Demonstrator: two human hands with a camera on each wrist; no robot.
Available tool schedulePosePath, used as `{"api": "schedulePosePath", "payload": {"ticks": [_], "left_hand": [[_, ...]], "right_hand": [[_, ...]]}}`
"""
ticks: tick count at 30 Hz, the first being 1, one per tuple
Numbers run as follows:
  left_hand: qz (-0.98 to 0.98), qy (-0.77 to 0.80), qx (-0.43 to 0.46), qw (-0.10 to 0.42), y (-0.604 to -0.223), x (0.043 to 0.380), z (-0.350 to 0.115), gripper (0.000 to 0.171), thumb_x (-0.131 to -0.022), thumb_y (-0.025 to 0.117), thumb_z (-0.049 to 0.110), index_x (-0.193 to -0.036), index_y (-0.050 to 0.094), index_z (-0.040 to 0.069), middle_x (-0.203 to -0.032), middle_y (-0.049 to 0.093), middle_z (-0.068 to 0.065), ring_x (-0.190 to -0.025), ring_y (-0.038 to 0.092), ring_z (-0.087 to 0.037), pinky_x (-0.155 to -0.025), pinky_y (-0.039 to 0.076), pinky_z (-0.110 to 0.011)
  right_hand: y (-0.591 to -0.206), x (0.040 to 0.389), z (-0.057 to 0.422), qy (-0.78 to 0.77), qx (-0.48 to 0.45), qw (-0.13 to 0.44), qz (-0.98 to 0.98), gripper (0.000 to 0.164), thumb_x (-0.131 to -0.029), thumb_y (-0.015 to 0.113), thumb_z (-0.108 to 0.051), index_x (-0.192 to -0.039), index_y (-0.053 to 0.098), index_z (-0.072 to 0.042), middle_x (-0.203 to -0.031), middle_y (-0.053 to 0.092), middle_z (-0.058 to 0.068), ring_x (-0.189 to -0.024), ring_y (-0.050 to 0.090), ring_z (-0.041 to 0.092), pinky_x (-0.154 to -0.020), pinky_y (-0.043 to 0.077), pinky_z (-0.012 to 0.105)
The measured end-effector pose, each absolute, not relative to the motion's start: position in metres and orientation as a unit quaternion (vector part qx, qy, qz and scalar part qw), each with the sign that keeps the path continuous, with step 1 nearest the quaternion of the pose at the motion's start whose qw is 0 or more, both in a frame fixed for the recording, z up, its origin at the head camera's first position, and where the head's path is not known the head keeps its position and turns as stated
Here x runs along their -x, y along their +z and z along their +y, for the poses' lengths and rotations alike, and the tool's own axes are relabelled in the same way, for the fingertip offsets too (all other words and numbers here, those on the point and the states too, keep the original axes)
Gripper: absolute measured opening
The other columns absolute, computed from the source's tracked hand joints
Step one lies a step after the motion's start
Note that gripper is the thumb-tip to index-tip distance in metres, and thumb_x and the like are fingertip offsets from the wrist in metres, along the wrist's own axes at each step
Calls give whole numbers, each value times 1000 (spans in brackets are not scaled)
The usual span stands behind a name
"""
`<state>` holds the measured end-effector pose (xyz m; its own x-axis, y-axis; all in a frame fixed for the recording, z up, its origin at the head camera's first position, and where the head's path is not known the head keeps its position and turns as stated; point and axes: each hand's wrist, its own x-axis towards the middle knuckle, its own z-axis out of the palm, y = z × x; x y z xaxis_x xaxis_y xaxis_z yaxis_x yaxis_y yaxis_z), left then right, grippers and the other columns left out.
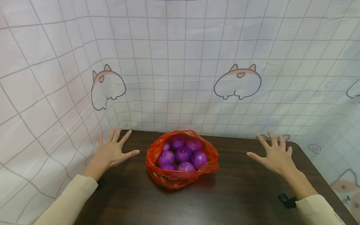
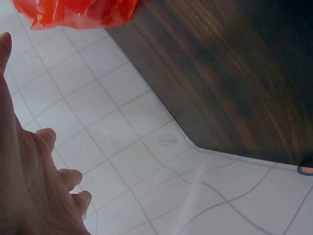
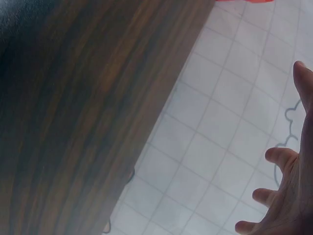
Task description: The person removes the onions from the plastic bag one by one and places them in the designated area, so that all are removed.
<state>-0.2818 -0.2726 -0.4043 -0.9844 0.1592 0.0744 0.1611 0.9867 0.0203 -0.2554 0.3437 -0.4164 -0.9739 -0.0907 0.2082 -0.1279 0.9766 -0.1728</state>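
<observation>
A red plastic bag (image 1: 161, 175) with its mouth spread wide sits mid-table. Inside it lie several round purple onions (image 1: 183, 155), their tops showing and the lower ones hidden. My left hand (image 1: 110, 152) is held to the left of the bag, fingers spread and holding nothing. On the other side, farther from the bag, my right hand (image 1: 277, 157) is likewise spread with nothing in it. The left wrist view catches the edge of the red bag (image 2: 83, 12) at its top, apart from the left fingers.
The dark wooden table (image 1: 225, 200) carries the bag. Behind it and along both sides hangs a white gridded cloth (image 1: 185, 68) with cartoon dog prints. A black strap (image 1: 287, 200) shows by the right wrist.
</observation>
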Motion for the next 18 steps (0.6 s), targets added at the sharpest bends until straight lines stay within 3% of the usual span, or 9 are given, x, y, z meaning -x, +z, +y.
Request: {"api": "schedulePosePath", "payload": {"ticks": [18], "left_hand": [[-993,-34,92,65,-443,258,-261,99,-86,39,88,-165,14,33,-172,10,-19,-157,7,-46,-112,0,-82]], "right_hand": [[-440,237,308,128,-85,104,-983,97,-89,59,-71,-165,20,-24,-169,10,24,-147,11,64,-97,14,90]]}}
